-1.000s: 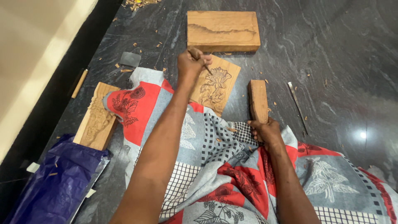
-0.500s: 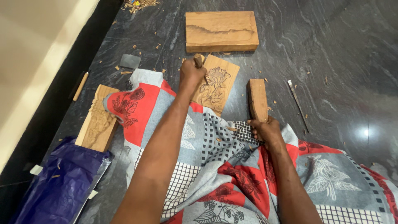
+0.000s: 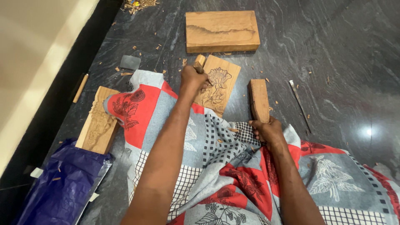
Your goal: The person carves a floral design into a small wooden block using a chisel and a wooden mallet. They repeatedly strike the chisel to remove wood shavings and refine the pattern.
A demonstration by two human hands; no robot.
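Observation:
A flat wooden panel [image 3: 219,83] with a drawn flower lies on the dark stone floor, partly on a patterned cloth [image 3: 208,150]. My left hand [image 3: 192,79] is closed around a wooden-handled chisel [image 3: 200,61], its tip on the panel's left part. My right hand [image 3: 268,131] grips the lower end of a wooden mallet block [image 3: 258,99], which stands to the right of the panel, apart from the chisel.
A thick wooden block [image 3: 222,31] lies beyond the panel. A carved wooden piece [image 3: 96,123] sits at the left, above a blue plastic bag [image 3: 58,187]. A thin metal tool [image 3: 299,101] lies at the right. Wood chips are scattered about; a small grey stone [image 3: 130,62] at the left.
My left hand has shifted slightly on the panel with the chisel. The right hand still holds the mallet in about the same place.

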